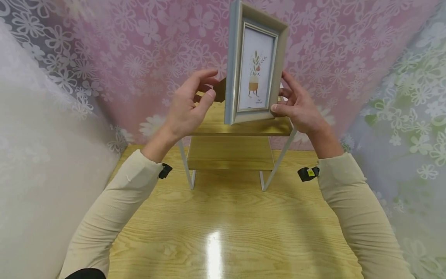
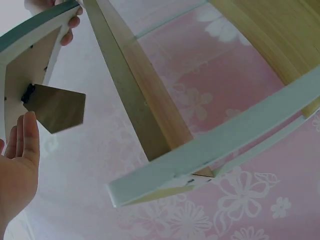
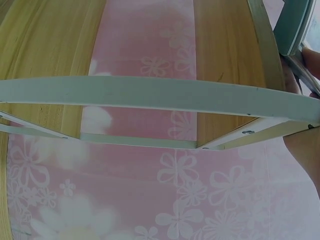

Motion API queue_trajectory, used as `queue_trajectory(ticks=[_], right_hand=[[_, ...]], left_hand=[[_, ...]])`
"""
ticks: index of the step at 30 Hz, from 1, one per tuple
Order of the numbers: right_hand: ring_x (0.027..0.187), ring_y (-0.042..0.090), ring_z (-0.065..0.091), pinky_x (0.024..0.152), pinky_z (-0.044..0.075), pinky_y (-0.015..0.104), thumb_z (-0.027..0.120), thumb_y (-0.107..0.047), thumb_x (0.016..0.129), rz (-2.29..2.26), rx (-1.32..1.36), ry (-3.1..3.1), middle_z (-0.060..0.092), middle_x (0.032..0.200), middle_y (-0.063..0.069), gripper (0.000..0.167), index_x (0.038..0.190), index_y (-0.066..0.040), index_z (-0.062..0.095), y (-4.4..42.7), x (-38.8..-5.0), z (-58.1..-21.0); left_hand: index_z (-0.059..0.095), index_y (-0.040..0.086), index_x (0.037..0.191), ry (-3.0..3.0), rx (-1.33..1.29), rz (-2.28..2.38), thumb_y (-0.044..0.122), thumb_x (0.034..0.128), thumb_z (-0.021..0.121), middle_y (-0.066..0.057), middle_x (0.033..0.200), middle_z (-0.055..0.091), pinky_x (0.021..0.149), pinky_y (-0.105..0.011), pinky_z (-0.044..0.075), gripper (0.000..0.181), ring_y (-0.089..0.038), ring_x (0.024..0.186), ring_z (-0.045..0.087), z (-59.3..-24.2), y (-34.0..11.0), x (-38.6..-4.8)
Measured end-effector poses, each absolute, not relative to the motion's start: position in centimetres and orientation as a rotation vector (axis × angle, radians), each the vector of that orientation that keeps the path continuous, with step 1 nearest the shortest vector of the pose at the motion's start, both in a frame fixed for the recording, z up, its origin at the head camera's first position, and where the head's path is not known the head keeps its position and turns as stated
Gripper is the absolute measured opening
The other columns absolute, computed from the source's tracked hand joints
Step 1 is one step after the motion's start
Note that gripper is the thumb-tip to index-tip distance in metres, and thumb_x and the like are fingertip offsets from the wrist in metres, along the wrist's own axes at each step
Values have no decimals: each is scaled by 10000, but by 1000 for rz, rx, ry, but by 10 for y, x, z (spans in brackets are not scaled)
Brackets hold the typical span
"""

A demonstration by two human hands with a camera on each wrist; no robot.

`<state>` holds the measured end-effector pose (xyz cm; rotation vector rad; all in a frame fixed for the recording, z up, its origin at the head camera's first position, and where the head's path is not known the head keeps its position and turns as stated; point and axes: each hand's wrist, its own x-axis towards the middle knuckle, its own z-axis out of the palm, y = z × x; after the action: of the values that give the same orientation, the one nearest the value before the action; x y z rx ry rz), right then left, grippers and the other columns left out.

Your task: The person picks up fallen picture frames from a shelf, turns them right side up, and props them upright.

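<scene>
A picture frame with a potted-plant print is held up above the shelf unit, tilted so its left side edge shows. My right hand grips its lower right edge, thumb on the front and fingers behind. Behind the frame, a brown stand leg sticks out from the back panel. My left hand is beside that leg, fingers extended and thumb apart. In the left wrist view its fingertips lie close to the leg's hinge; whether they touch is unclear. The right wrist view catches only part of the frame.
Below the frame stands a shelf unit with a wooden top board, a lower shelf and white metal legs. It rests on a wood-grain floor. Floral curtains enclose the back and both sides.
</scene>
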<state>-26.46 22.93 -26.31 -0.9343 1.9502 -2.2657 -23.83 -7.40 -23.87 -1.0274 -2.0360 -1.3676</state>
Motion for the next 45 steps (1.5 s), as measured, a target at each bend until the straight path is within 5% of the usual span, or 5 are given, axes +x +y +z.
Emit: queue_trajectory(ticks=[22, 45], right_hand=[[775, 214, 674, 696, 592, 281, 596, 280, 792, -2286, -895, 1991, 582, 1042, 146, 821, 1429, -176, 349, 228, -262, -265], [763, 182, 678, 665, 587, 269, 690, 260, 721, -2208, -793, 2198, 540, 1020, 103, 793, 1337, -156, 414, 221, -258, -266]], left_hand=[[466, -26, 1394, -2035, -1069, -1396, -14, 920, 619, -173, 1166, 645, 743, -290, 544, 499, -209, 904, 652, -254, -76, -249], [425, -20, 1402, -2124, -1002, -1458, -32, 945, 598, -189, 1228, 625, 812, -336, 527, 489, -247, 978, 640, -276, -91, -264]])
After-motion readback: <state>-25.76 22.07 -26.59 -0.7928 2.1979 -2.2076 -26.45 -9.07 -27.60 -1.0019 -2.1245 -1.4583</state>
